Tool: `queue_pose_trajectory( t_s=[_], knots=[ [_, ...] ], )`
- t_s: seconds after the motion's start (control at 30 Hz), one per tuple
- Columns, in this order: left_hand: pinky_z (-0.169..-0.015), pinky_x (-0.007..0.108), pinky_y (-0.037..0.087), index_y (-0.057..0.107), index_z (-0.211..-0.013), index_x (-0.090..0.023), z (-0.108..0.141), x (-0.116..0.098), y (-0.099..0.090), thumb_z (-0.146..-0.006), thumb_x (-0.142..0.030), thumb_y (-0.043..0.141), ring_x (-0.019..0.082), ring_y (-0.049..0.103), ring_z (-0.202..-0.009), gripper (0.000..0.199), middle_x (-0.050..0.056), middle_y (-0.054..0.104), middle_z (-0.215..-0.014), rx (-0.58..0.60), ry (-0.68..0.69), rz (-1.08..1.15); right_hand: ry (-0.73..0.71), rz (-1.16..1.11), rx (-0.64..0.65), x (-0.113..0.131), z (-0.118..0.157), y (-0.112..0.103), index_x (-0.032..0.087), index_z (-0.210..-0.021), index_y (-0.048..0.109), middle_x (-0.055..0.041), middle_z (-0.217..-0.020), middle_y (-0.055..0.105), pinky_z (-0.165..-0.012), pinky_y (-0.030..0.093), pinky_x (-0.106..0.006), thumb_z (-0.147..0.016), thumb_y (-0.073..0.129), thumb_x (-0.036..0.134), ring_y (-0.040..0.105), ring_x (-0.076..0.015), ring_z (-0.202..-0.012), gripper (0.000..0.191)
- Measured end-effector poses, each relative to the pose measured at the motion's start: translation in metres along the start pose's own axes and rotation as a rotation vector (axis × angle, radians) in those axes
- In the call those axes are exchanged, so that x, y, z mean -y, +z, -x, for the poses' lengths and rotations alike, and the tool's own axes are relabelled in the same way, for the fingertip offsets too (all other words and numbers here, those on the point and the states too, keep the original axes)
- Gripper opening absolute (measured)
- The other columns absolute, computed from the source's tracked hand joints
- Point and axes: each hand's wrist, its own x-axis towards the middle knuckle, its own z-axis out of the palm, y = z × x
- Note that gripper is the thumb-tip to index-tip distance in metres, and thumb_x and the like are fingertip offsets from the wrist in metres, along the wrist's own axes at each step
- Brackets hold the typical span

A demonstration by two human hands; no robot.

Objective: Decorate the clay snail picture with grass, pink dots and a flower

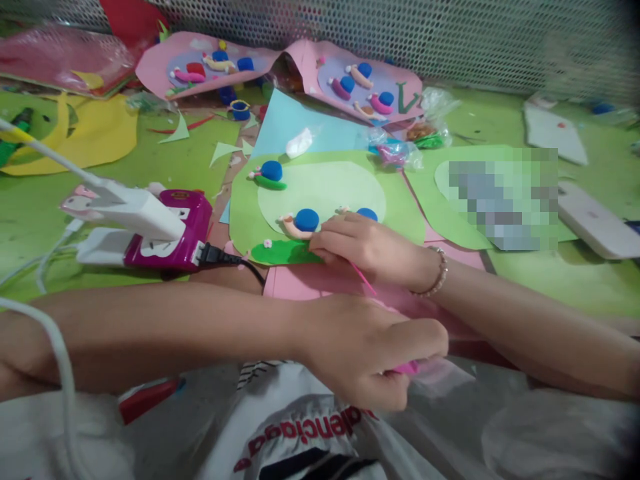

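My left hand (375, 350) is closed around a lump of bright pink modelling clay (406, 367) in a clear plastic wrapper (445, 373), low in front of the table edge. My right hand (363, 243) rests over a green paper card (245, 217) with its fingers bent together above a green clay strip (285, 252). A thin pink strand (363, 278) comes out from under that hand; what the fingertips hold is hidden. On the card are clay snails with blue shells, one snail (305, 223) beside my fingers and another (270, 175) at upper left.
A purple power strip (200, 217) with white plugs and cables stands left. Pink cards (155, 67) with more clay snails lean at the back against a perforated metal panel (475, 47). Clay packets (395, 153), a blue sheet (280, 120) and a white phone-like object (595, 220) lie around.
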Motion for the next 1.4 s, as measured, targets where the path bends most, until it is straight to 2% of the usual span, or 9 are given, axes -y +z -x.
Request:
queue_pose_trajectory(
  t_s=[0.13, 0.33, 0.5, 0.63, 0.87, 1.17, 1.4],
  knots=[
    [-0.050, 0.024, 0.035, 0.033, -0.085, -0.021, 0.0002, 0.0004, 0.0007, -0.071, -0.015, 0.041, 0.011, 0.045, -0.055, 0.017, -0.003, 0.059, -0.071, -0.008, -0.001, 0.002, 0.011, -0.001, -0.035, -0.0002, -0.0004, 0.0005, 0.012, -0.088, 0.059, -0.0052, -0.076, 0.055, -0.068, 0.036, -0.027, -0.093, 0.037, 0.019, 0.043, -0.0129, -0.069, 0.023],
    [-0.050, 0.025, 0.035, 0.034, -0.085, -0.020, 0.0006, 0.0005, 0.0010, -0.071, -0.015, 0.040, 0.011, 0.046, -0.056, 0.015, -0.003, 0.057, -0.069, -0.006, 0.017, -0.008, 0.041, 0.058, -0.035, -0.0002, -0.0020, 0.0035, 0.011, -0.092, 0.061, -0.0047, -0.073, 0.053, -0.066, 0.035, -0.027, -0.093, 0.036, 0.015, 0.042, -0.0130, -0.066, 0.026],
    [-0.050, 0.025, 0.035, 0.033, -0.086, -0.020, 0.0001, -0.0009, -0.0008, -0.073, -0.016, 0.039, 0.011, 0.047, -0.058, 0.015, -0.001, 0.059, -0.074, 0.043, -0.012, 0.007, -0.006, 0.173, -0.011, 0.0001, -0.0016, 0.0058, 0.009, -0.102, 0.060, -0.0067, -0.076, 0.056, -0.065, 0.035, -0.028, -0.093, 0.032, 0.015, 0.043, -0.0143, -0.066, 0.030],
    [-0.050, 0.024, 0.035, 0.032, -0.085, -0.021, -0.0001, -0.0018, -0.0023, -0.072, -0.016, 0.039, 0.011, 0.046, -0.058, 0.015, -0.002, 0.054, -0.069, 0.061, -0.017, 0.022, -0.070, 0.234, -0.008, -0.0005, 0.0005, 0.0046, 0.011, -0.108, 0.059, -0.0085, -0.081, 0.059, -0.067, 0.034, -0.030, -0.093, 0.035, 0.015, 0.047, -0.0157, -0.072, 0.029],
    [-0.050, 0.024, 0.035, 0.032, -0.082, -0.021, -0.0001, -0.0009, -0.0013, -0.071, -0.015, 0.040, 0.011, 0.044, -0.057, 0.014, -0.003, 0.050, -0.065, 0.012, 0.015, 0.019, -0.134, 0.325, -0.029, -0.0032, 0.0038, 0.0031, 0.011, -0.107, 0.061, -0.0072, -0.084, 0.061, -0.065, 0.032, -0.030, -0.093, 0.037, 0.015, 0.045, -0.0156, -0.070, 0.028],
    [-0.053, 0.024, 0.038, 0.035, -0.083, -0.020, -0.0004, -0.0015, -0.0013, -0.070, -0.013, 0.042, 0.011, 0.047, -0.060, 0.016, -0.003, 0.057, -0.070, 0.018, 0.012, 0.025, -0.185, 0.396, 0.039, 0.0012, 0.0028, 0.0012, 0.008, -0.107, 0.060, -0.0056, -0.073, 0.055, -0.064, 0.028, -0.031, -0.094, 0.032, 0.016, 0.042, -0.0149, -0.067, 0.032],
    [-0.050, 0.023, 0.037, 0.036, -0.084, -0.020, -0.0003, -0.0007, -0.0005, -0.070, -0.013, 0.043, 0.010, 0.045, -0.057, 0.017, -0.003, 0.057, -0.070, -0.010, 0.006, 0.011, -0.118, 0.352, -0.026, -0.0021, 0.0073, -0.0019, 0.008, -0.111, 0.058, -0.0053, -0.072, 0.055, -0.063, 0.032, -0.030, -0.094, 0.031, 0.014, 0.041, -0.0146, -0.065, 0.032]
  ],
)
